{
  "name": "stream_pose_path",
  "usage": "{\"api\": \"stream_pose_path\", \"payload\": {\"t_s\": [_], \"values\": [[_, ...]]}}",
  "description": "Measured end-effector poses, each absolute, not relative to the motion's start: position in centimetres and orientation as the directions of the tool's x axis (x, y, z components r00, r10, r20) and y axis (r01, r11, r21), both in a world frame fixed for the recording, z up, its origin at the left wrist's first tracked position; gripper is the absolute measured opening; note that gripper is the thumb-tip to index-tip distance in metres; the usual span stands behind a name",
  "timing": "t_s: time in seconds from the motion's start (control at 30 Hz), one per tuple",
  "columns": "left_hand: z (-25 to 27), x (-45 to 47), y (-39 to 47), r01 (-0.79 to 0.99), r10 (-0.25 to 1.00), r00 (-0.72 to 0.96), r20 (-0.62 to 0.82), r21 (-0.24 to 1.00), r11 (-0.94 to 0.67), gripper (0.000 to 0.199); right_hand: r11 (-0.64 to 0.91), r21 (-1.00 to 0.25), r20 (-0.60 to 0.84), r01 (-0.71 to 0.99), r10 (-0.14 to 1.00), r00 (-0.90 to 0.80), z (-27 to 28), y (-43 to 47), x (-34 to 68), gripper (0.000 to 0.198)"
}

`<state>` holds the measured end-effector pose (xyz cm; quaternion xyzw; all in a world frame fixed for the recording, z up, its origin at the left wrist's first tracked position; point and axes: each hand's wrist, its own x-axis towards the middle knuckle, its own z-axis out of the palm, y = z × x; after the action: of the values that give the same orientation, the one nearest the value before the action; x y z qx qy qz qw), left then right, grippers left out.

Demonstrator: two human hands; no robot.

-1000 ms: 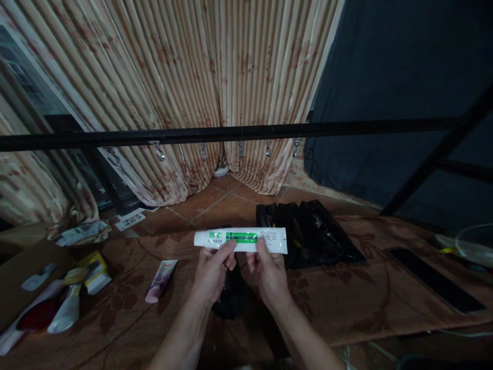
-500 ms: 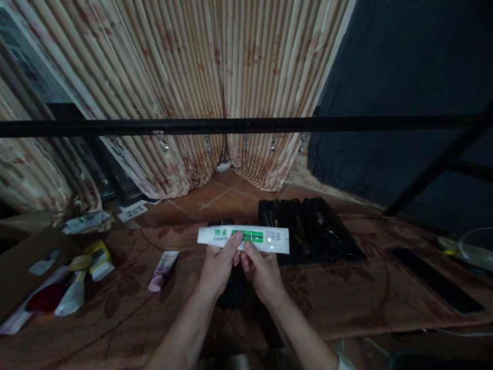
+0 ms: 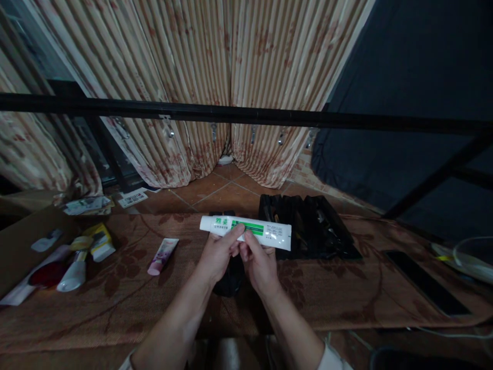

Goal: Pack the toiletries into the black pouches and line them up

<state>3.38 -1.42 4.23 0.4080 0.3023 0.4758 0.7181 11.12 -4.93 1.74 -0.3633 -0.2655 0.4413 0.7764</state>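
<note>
Both hands pinch one white tube (image 3: 277,235) with green print, likely toothpaste or cream by its shape. It lies crosswise before me, its capped end to the left and slightly higher. My left hand (image 3: 220,256) grips it with the thumb on the front, near the green band. My right hand (image 3: 259,262) holds it just beside, thumb also on the front; the fingers of both are mostly hidden behind the tube. Under the hands lies a black item (image 3: 230,281), partly covered. A black bag (image 3: 308,226) with dark contents sits right behind the tube.
A pink and white tube (image 3: 163,257) lies on the brown patterned cloth (image 3: 131,303). At left are a cardboard box (image 3: 23,246), a white bottle (image 3: 73,275) and a yellow packet (image 3: 102,241). A flat black slab (image 3: 427,281) rests at right. A dark bar (image 3: 246,114) crosses ahead.
The white tube has tilted, its left end now higher than its right. Both hands keep their hold. The view has shifted a little, so the surroundings sit higher.
</note>
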Motion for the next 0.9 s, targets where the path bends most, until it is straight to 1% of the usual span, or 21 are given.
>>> {"api": "stream_pose_path", "payload": {"t_s": [0.13,0.33,0.4,0.5,0.57,0.67,0.77,0.9], "values": [[5.1,2.7,-1.4,-0.474,0.949,0.314,-0.018,0.863,0.174,0.037,0.368,-0.774,0.026,-0.515,0.832,0.554,2.2,-5.0,11.6,0.031],[4.6,3.1,-1.5,-0.456,0.964,0.265,-0.021,0.878,0.145,0.036,0.323,-0.819,0.006,-0.474,0.832,0.555,2.4,-5.4,12.2,0.033],[4.5,3.6,-1.6,-0.490,0.971,0.232,-0.055,0.856,0.166,0.037,0.312,-0.829,0.009,-0.465,0.837,0.547,2.4,-5.4,12.1,0.035],[4.8,4.1,-1.7,-0.574,0.969,0.206,-0.133,0.786,0.230,0.035,0.308,-0.835,0.005,-0.456,0.832,0.554,2.4,-5.4,11.8,0.034],[5.0,4.1,-1.6,-0.617,0.971,0.189,-0.148,0.751,0.234,0.033,0.316,-0.831,-0.009,-0.457,0.814,0.581,2.3,-5.4,11.4,0.031],[5.0,3.9,-1.5,-0.637,0.984,0.134,-0.119,0.750,0.177,0.030,0.329,-0.820,-0.015,-0.469,0.806,0.591,1.8,-5.4,10.9,0.031],[4.6,4.0,-1.6,-0.618,0.989,0.125,-0.074,0.774,0.136,0.030,0.307,-0.824,-0.003,-0.476,0.837,0.547,1.2,-5.4,10.5,0.029],[3.9,4.3,-1.8,-0.594,0.993,0.115,-0.038,0.798,0.100,0.028,0.259,-0.826,-0.061,-0.501,0.842,0.536,1.1,-5.4,10.5,0.028]]}}
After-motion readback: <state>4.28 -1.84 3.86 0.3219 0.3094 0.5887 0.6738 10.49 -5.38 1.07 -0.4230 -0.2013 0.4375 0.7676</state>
